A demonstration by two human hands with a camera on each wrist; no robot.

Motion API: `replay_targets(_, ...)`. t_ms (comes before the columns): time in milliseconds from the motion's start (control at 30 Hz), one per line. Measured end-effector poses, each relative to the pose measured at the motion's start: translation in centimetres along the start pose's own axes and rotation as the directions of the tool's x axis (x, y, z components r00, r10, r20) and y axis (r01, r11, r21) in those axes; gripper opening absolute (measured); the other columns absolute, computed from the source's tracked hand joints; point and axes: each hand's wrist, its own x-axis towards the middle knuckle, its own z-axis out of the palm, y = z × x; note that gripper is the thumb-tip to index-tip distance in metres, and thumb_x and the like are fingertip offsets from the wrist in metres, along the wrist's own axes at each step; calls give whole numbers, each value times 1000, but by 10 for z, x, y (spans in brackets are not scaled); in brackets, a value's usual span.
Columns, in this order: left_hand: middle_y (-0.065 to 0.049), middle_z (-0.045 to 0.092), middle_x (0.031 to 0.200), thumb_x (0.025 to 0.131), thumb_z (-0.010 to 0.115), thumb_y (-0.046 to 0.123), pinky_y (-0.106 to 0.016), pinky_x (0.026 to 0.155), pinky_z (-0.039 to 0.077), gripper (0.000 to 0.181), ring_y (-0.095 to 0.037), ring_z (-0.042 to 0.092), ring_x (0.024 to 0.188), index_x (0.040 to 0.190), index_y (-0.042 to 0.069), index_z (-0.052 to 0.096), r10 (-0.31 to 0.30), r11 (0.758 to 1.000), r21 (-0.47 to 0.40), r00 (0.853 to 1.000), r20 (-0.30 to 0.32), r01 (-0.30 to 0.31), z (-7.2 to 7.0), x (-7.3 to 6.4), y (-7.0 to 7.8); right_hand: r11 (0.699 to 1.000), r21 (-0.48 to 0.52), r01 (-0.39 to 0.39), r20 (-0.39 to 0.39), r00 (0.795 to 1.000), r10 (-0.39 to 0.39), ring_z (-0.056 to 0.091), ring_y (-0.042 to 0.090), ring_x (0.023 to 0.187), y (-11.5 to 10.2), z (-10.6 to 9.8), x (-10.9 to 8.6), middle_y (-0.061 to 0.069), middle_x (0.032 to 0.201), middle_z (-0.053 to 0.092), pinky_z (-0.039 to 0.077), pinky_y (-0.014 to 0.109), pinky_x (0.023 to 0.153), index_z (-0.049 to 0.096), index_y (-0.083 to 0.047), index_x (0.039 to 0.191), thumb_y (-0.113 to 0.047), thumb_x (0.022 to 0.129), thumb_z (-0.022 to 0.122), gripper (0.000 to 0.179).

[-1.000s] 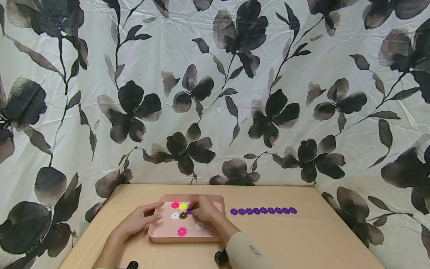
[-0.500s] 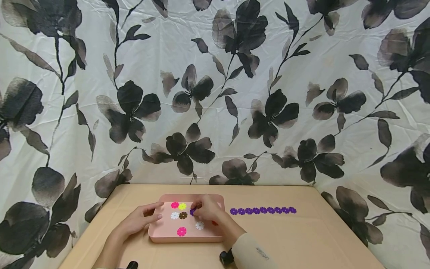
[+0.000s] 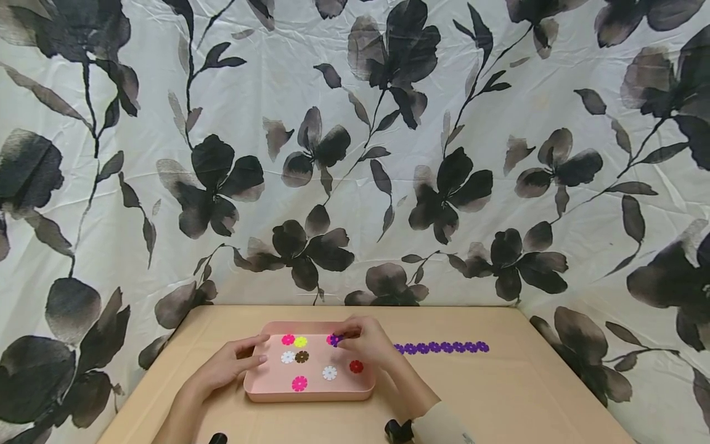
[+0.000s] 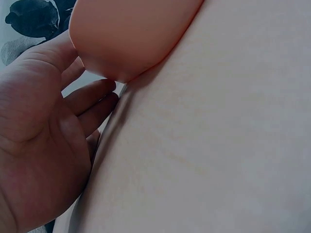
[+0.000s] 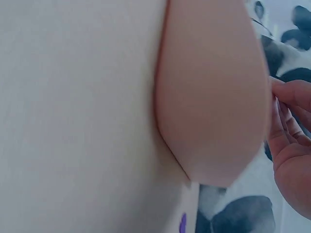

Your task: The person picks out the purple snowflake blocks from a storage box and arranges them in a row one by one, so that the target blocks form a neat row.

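My right hand (image 3: 370, 342) pinches a purple flower-shaped piece (image 3: 336, 341) over the back right part of a pink tray (image 3: 307, 396). A pink piece shows partly behind it. My left hand (image 3: 228, 369) touches the tray's left side with relaxed fingers, and in the left wrist view its thumb lies at the tray wall (image 4: 131, 39). Inside the tray lie a yellow flower piece (image 3: 300, 341), a brown one (image 3: 302, 357), a red one (image 3: 356, 367), and several pink and white ones. The right wrist view shows the tray wall (image 5: 214, 87) hiding my right fingertips.
A row of several purple flower pieces (image 3: 444, 348) lies right of the tray, its left end partly behind my right hand. The tan table (image 3: 499, 394) ends at a floral cloth (image 3: 388, 185) hanging behind.
My right hand has carried the purple flower piece to the right and slightly back across the tray, uncovering the red piece. My left hand stays at the tray's left side.
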Motion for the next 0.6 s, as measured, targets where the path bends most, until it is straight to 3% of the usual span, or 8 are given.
replay_targets(100,-16,50,158,98,74,33,-58,124,30,58,-41,37,153,149,10,58,-5,1000,8,1000,-3,5,0,-1,0,999,24,21,-17,1000,-20,68,15,89,-1,-10,-7,4,103,71,61,22,79,81,-9,109,0,90,78,22)
replay_targets(400,-15,51,158,98,73,33,-24,116,37,57,-39,38,152,148,11,59,-9,1000,17,1000,-13,9,1,-2,1,990,132,40,-45,998,-34,73,19,92,13,-28,-21,16,109,74,62,22,81,79,-3,113,1,92,75,21)
replay_targets(500,-15,51,158,98,73,32,-20,114,36,57,-39,38,152,148,10,59,-8,1000,4,1000,-12,8,1,-2,0,987,161,15,-56,998,-6,74,20,93,18,-32,-23,15,109,75,63,23,82,79,-4,113,0,93,75,21)
replay_targets(600,-15,51,158,98,73,33,-24,116,36,57,-39,38,152,148,10,59,-8,1000,8,1000,-14,8,1,-2,1,982,184,-29,-83,996,45,75,20,92,22,-36,-24,12,108,77,63,25,82,80,-6,111,-2,93,75,19)
